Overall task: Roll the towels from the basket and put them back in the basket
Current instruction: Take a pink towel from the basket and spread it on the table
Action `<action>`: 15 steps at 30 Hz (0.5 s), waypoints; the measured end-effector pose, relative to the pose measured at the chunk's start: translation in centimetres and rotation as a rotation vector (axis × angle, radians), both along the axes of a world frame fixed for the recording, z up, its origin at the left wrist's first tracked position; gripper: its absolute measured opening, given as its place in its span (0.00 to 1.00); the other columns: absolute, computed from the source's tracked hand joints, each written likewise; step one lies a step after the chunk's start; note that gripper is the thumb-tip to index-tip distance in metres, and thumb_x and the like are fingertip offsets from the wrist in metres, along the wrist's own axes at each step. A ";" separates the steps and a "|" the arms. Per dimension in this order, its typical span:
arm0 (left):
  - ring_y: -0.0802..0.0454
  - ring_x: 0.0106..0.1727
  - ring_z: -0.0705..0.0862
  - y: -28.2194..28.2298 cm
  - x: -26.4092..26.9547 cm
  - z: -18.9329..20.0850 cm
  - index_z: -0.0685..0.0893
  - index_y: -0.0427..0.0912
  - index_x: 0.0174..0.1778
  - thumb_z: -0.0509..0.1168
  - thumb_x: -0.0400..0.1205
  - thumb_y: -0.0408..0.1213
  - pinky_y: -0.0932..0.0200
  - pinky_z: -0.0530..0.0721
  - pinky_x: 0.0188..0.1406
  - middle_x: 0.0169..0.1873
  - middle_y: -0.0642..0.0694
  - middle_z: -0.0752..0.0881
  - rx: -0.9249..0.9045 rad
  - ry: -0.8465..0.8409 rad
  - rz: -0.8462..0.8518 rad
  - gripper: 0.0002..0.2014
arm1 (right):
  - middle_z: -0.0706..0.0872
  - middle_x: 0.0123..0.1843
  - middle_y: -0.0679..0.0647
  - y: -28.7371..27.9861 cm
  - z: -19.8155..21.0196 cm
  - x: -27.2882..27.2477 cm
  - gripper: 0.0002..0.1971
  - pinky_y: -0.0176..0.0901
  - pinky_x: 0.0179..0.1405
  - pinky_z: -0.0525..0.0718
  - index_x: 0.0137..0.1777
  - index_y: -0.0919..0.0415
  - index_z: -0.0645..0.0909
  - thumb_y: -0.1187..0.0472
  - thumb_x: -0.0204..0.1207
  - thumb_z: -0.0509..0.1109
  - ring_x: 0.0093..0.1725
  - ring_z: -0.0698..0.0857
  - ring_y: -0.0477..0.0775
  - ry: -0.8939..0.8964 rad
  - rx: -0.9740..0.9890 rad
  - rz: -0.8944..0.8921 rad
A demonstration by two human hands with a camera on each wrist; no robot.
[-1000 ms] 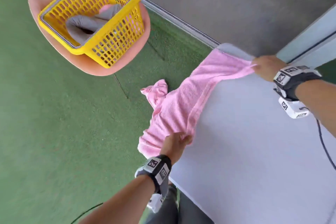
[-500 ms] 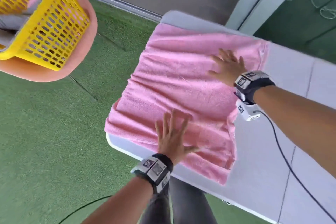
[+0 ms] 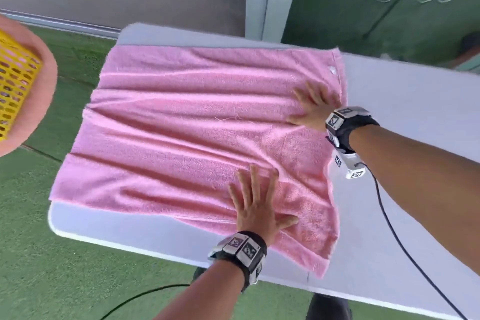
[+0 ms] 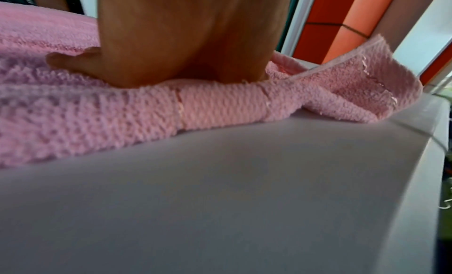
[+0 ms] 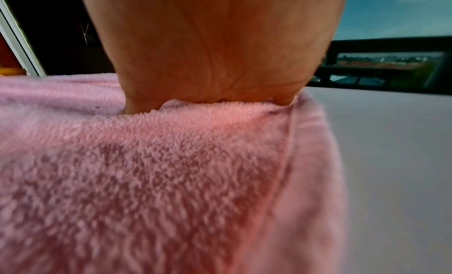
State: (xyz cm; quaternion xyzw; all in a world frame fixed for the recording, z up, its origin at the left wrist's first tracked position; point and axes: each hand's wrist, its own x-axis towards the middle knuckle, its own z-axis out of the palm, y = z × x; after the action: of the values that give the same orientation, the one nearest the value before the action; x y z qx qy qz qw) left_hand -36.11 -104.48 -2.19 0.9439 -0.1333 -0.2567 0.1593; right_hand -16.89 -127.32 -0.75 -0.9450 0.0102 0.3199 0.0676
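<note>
— On the tabletop (image 3: 405,101): item and position?
— Pink towel (image 3: 181,132), spread flat, creases running toward the basket (image 3: 15,91), which lies well off its left edge.
— Hands?
— Left hand (image 3: 257,205) and right hand (image 3: 311,109), fingers splayed, press flat on the towel's right end, gripping nothing. Likely rolling starts there, toward the basket.

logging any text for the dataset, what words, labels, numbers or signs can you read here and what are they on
No readable words, brands or numbers in any view.
Left hand wristband: black-and-white square marker patterns only, no letters.
Right hand wristband: the same markers, no letters.
Pink towel: small white tag near its far right corner, too small to read.
</note>
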 end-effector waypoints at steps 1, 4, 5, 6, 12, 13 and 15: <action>0.32 0.76 0.20 -3.4 -1.0 0.0 0.27 0.60 0.80 0.54 0.66 0.79 0.27 0.24 0.70 0.76 0.38 0.20 -0.010 -0.010 -0.009 0.56 | 0.19 0.78 0.40 -3.5 -0.1 -1.3 0.46 0.71 0.77 0.32 0.71 0.25 0.21 0.12 0.58 0.40 0.79 0.23 0.57 0.011 -0.016 -0.003; 0.33 0.76 0.21 -13.9 -4.7 -0.3 0.29 0.58 0.81 0.53 0.67 0.79 0.24 0.27 0.70 0.77 0.38 0.21 -0.016 -0.019 -0.035 0.56 | 0.18 0.78 0.42 -13.8 0.3 -5.9 0.45 0.70 0.79 0.34 0.75 0.30 0.23 0.17 0.66 0.44 0.79 0.23 0.59 0.016 -0.021 -0.013; 0.32 0.78 0.25 -17.3 -6.0 -0.3 0.32 0.57 0.82 0.51 0.67 0.79 0.23 0.30 0.70 0.79 0.36 0.24 0.014 -0.021 -0.056 0.55 | 0.19 0.78 0.43 -17.1 0.4 -7.5 0.45 0.70 0.78 0.33 0.76 0.31 0.24 0.18 0.67 0.45 0.79 0.23 0.59 0.004 -0.024 -0.018; 0.29 0.80 0.31 -20.6 -7.2 -0.2 0.36 0.55 0.83 0.49 0.67 0.81 0.22 0.33 0.70 0.80 0.35 0.29 0.046 -0.017 -0.071 0.55 | 0.19 0.79 0.44 -20.3 0.5 -9.0 0.45 0.69 0.77 0.32 0.77 0.32 0.26 0.19 0.69 0.46 0.79 0.23 0.60 0.000 -0.028 -0.024; 0.29 0.75 0.22 -36.8 -13.6 0.6 0.25 0.57 0.79 0.47 0.69 0.80 0.26 0.22 0.66 0.75 0.38 0.18 0.052 0.050 -0.064 0.54 | 0.22 0.80 0.44 -35.7 1.1 -16.9 0.44 0.72 0.74 0.33 0.78 0.31 0.29 0.21 0.70 0.50 0.80 0.25 0.62 0.009 -0.033 -0.097; 0.30 0.74 0.19 -39.0 -14.3 0.8 0.23 0.57 0.78 0.49 0.69 0.80 0.28 0.20 0.66 0.73 0.38 0.16 0.043 0.072 -0.077 0.55 | 0.22 0.80 0.44 -37.7 1.3 -17.8 0.44 0.73 0.74 0.33 0.78 0.31 0.29 0.21 0.70 0.50 0.80 0.26 0.62 0.005 -0.033 -0.113; 0.30 0.73 0.18 -42.7 -15.3 1.4 0.22 0.56 0.78 0.52 0.71 0.78 0.29 0.21 0.67 0.72 0.37 0.15 0.051 0.124 -0.124 0.55 | 0.24 0.81 0.42 -41.1 1.7 -19.5 0.44 0.77 0.74 0.33 0.78 0.29 0.30 0.22 0.70 0.53 0.80 0.26 0.61 0.025 -0.022 -0.157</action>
State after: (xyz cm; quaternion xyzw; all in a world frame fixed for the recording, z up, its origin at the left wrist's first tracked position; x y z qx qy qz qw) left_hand -51.36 -147.22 -0.81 0.9199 -0.1745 -0.3275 0.1270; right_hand -36.35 -168.45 0.97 -0.9379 0.0888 0.3253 0.0819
